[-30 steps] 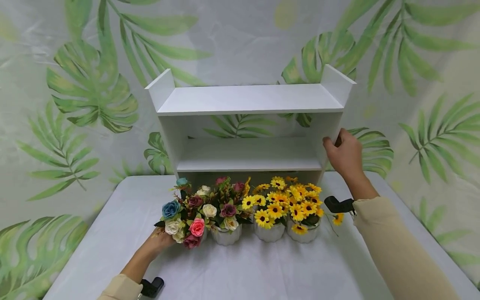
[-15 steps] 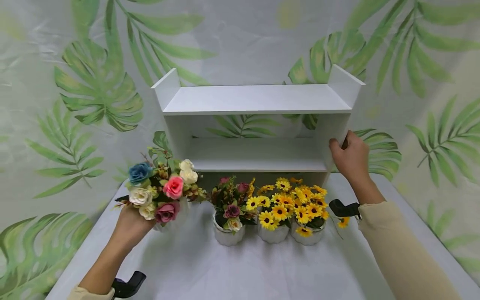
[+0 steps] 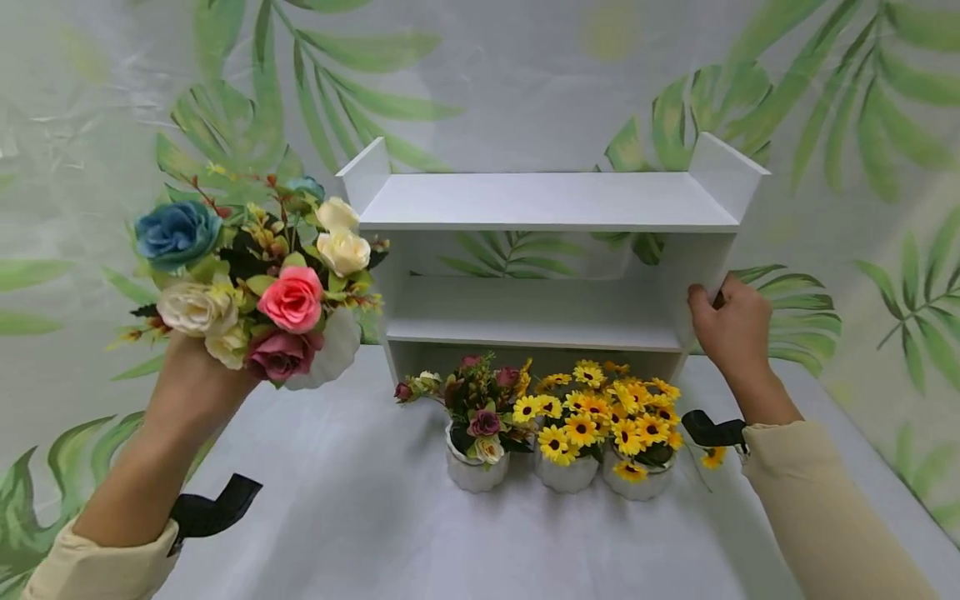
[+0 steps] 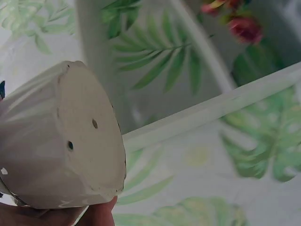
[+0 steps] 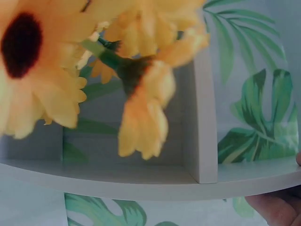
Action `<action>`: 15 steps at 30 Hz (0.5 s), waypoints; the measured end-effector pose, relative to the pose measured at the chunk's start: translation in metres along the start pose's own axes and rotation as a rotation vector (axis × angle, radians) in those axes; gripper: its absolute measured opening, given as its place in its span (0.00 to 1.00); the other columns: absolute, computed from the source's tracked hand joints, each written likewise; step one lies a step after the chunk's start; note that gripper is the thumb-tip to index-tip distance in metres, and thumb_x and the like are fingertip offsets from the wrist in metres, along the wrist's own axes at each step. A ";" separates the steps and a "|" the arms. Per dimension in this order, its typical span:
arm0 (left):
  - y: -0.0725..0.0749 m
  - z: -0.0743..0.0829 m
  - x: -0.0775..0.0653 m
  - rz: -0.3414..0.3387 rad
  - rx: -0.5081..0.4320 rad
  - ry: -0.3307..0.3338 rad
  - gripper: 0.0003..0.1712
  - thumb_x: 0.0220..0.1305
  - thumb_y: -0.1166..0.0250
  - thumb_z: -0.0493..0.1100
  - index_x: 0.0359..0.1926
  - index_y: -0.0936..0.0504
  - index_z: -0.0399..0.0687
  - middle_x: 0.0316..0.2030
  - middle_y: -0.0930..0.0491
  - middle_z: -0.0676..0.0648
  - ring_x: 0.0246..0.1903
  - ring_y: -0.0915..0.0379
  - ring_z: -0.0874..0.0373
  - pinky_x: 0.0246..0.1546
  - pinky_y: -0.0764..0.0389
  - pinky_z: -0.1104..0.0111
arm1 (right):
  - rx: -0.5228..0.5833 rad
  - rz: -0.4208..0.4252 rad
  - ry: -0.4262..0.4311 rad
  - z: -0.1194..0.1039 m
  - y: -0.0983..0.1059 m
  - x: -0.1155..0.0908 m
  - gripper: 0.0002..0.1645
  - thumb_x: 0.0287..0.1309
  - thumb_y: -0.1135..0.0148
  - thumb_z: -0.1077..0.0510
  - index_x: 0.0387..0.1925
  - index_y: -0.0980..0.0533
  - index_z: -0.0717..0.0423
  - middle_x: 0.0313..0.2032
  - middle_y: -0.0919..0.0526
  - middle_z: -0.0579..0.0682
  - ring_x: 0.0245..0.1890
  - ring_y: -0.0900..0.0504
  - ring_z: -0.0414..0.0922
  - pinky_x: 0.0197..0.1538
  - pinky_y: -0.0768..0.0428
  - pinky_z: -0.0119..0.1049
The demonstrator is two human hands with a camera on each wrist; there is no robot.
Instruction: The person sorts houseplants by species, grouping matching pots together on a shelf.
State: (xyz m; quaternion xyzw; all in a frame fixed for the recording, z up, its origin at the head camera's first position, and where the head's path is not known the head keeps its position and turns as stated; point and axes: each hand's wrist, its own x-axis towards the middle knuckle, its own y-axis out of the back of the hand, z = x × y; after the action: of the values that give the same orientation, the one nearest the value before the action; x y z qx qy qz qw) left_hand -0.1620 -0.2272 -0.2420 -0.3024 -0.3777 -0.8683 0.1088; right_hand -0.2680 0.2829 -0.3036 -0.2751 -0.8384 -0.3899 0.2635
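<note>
A white pot (image 4: 33, 141) of artificial roses (image 3: 292, 300) in blue, cream, pink and mauve is raised at the left by my left hand (image 3: 198, 383). Its flowers overlap the shelf's left edge in the head view. The left wrist view shows the pot tipped, its base with two small holes facing the camera, and fingers (image 4: 101, 214) against its side. My right hand (image 3: 731, 329) grips the right side panel of the white shelf unit (image 3: 540, 200), thumb on the front; fingertips (image 5: 277, 207) appear at the panel's edge in the right wrist view.
Below the shelf, on the white-covered table (image 3: 420, 542), stand a pot of mauve roses (image 3: 477, 471) and two pots of yellow daisy-like flowers (image 3: 566, 475). One yellow flower (image 3: 713, 457) hangs out to the right. A leaf-patterned backdrop (image 3: 525, 92) stands behind.
My left hand has lifted the rose pot off the table, up and to the left, away from the row. The right hand keeps its hold on the shelf while the head view has shifted slightly.
</note>
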 end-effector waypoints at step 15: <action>0.010 0.085 0.115 0.047 -0.192 0.196 0.32 0.63 0.37 0.61 0.66 0.28 0.61 0.56 0.24 0.53 0.47 0.30 0.64 0.45 0.29 0.72 | -0.001 0.002 -0.001 0.001 0.000 -0.001 0.27 0.65 0.46 0.58 0.10 0.36 0.59 0.08 0.39 0.43 0.09 0.43 0.35 0.14 0.44 0.30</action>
State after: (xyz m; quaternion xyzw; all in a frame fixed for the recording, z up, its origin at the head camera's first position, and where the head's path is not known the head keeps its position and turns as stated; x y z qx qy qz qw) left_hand -0.2113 -0.1682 -0.1214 -0.2341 -0.2733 -0.9230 0.1361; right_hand -0.2674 0.2835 -0.3048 -0.2762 -0.8381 -0.3900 0.2632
